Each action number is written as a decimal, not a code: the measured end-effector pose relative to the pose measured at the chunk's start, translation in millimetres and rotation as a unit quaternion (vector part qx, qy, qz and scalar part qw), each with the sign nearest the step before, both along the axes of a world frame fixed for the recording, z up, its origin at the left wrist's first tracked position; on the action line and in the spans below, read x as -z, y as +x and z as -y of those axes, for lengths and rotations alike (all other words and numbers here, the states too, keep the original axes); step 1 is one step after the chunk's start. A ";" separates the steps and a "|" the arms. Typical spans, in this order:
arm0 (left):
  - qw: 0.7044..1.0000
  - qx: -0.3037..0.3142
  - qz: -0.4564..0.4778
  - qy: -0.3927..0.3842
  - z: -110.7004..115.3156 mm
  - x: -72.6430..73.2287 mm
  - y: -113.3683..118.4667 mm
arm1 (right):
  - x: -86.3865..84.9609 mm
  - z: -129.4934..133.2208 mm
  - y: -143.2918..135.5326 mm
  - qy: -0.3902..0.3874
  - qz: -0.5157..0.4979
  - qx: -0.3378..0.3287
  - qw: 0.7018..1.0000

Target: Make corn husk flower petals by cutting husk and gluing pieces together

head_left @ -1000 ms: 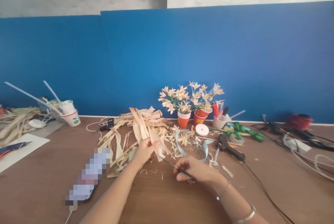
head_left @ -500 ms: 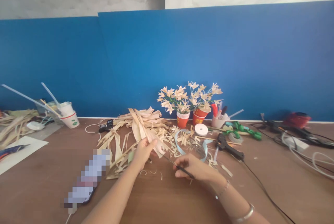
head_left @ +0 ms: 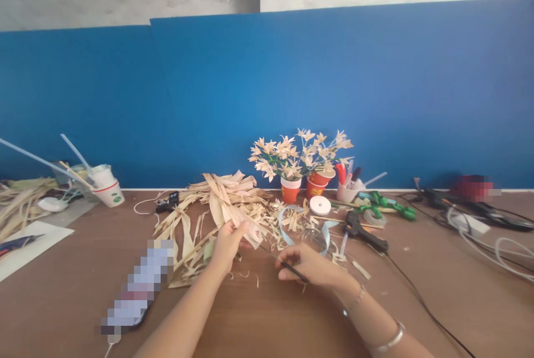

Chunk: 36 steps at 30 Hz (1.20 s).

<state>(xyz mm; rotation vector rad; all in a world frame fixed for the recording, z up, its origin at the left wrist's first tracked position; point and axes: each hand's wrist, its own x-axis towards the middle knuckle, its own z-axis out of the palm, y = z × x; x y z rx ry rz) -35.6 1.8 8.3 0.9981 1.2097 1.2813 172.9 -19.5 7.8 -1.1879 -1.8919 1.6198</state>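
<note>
Head view: the left hand (head_left: 226, 244) pinches a pale dry husk (head_left: 225, 209) tight, with thumb and fingers closed on it. The husk's far end lies on the messy husk pile (head_left: 187, 235). The right hand (head_left: 306, 267) has its fingers curled around the dark handles of what look like scissors (head_left: 295, 273). Their thin tip is at the near end of the husk. I can't tell how wide the blades open, or if they cut.

Little curly bits (head_left: 257, 281) lie on the brown table (head_left: 258, 327), so some trimming looks done. Pale star flowers (head_left: 286, 148) already stand in paper cups (head_left: 291, 192). The held husk is one big piece, and lots of long strips look unused. I can't tell how much is left.
</note>
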 end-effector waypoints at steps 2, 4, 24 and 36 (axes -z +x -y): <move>1.000 -0.011 0.018 -0.006 0.8 -0.4 1.6 | 2.8 -0.6 -0.3 -0.003 -0.006 0.014 1.000; 0.999 -0.023 0.032 -0.012 1.3 -0.7 3.2 | 4.2 -0.7 -0.8 0.000 -0.014 0.024 1.000; 0.995 -0.027 0.095 -0.015 1.7 3.4 7.7 | 5.3 1.2 -6.2 -0.003 -0.047 0.051 0.998; 0.993 -0.017 0.117 -0.018 1.7 5.1 10.3 | 3.1 3.2 -9.5 -0.004 -0.022 0.063 0.998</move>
